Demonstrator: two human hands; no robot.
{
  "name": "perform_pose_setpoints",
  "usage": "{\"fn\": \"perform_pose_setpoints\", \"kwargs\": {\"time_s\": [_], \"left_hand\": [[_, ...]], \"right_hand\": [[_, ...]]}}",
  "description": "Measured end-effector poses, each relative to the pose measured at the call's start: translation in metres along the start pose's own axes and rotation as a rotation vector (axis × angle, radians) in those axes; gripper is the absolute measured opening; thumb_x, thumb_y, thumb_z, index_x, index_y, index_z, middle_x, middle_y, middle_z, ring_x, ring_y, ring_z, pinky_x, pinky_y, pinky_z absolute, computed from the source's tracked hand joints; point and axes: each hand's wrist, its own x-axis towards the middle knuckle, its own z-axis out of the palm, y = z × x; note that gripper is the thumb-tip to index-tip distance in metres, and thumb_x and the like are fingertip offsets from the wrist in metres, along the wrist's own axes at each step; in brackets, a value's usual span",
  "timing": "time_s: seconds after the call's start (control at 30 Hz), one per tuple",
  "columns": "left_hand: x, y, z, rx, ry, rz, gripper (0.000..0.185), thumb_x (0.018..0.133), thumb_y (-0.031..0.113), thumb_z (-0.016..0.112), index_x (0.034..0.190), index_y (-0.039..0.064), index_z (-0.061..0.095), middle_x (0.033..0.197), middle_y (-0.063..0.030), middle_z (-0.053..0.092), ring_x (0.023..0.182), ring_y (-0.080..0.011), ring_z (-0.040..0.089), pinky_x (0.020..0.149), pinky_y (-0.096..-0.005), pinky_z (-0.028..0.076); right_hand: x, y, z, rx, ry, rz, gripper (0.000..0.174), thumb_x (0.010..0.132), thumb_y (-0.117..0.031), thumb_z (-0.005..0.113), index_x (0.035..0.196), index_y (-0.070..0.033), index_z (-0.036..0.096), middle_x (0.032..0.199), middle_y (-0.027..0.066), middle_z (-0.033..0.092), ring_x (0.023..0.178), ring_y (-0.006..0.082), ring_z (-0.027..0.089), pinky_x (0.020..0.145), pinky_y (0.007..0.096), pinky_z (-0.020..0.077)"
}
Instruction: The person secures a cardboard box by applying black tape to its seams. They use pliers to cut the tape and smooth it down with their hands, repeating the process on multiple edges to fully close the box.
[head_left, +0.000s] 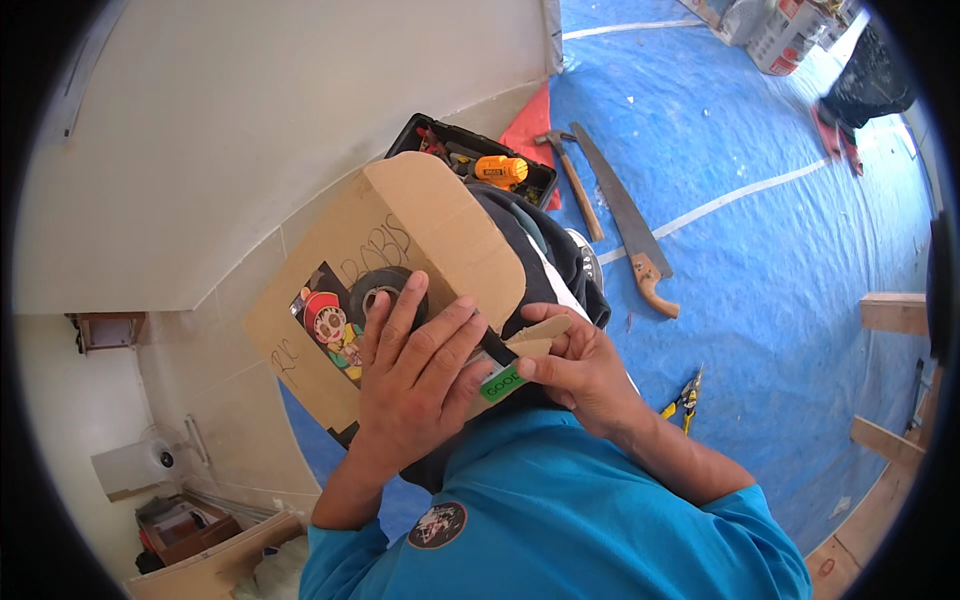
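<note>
On my lap rests a cardboard box (330, 232) with handwriting and a cartoon sticker (328, 319) on its face. A roll of black tape (365, 283) lies flat on that face. My left hand (420, 382) is spread palm down over the box, its fingers partly over the roll. Between thumb and fingers, my right hand (581, 371) pinches a small cardboard tab (540, 335) at the box's near corner. A strip of black tape (495, 348) runs along the edge there, beside a green label (501, 384). One larger flap (457, 225) stands folded out.
A black toolbox (411, 135) holds an orange-yellow power tool (501, 171). On the blue sheet (750, 262) lie a claw hammer (577, 184), a handsaw (622, 210) and yellow-handled snips (686, 401). Another person's legs (862, 90) show at upper right. Wood pieces (892, 311) are at right.
</note>
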Motion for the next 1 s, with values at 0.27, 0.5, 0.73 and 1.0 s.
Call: {"fn": "perform_pose_setpoints", "kwargs": {"time_s": [0.27,0.5,0.73,1.0], "left_hand": [[-0.01,0.005,0.009,0.049,-0.044,-0.027,0.048,0.114,0.043,0.069,0.148,0.01,0.078,0.161,-0.0064,0.069,0.165,-0.0442,0.047,0.138,-0.0657,0.028],[-0.005,-0.01,-0.006,0.052,-0.009,-0.009,0.048,0.107,0.037,0.078,0.153,0.022,0.077,0.165,-0.0001,0.067,0.167,-0.0409,0.046,0.139,-0.0653,0.024],[0.024,-0.026,-0.022,-0.045,-0.049,0.031,0.037,0.096,0.037,0.089,0.13,0.023,0.085,0.162,0.0009,0.067,0.167,-0.0406,0.045,0.138,-0.0662,0.026],[0.037,-0.026,-0.015,-0.089,-0.087,-0.03,0.046,0.087,0.048,0.092,0.125,0.023,0.087,0.157,-0.0008,0.071,0.164,-0.0429,0.047,0.136,-0.0717,0.027]], "right_hand": [[0.013,-0.011,0.007,-0.257,0.003,-0.072,0.064,0.099,-0.007,0.093,0.152,0.001,0.059,0.118,0.0102,0.084,0.108,0.0139,0.08,0.095,0.029,0.0638],[0.013,-0.017,0.003,-0.261,-0.053,-0.036,0.045,0.096,-0.008,0.096,0.134,0.002,0.073,0.112,0.0075,0.084,0.102,0.0109,0.078,0.093,0.0271,0.0623],[0.018,-0.037,-0.005,-0.528,-0.164,-0.049,0.033,0.093,-0.016,0.101,0.12,-0.001,0.087,0.107,0.0022,0.083,0.103,0.0093,0.074,0.09,0.0278,0.0602],[0.022,-0.046,0.011,-0.889,-0.166,-0.272,0.027,0.091,-0.023,0.1,0.108,-0.004,0.091,0.103,0.0058,0.085,0.111,0.0201,0.071,0.108,0.0383,0.0499]]}}
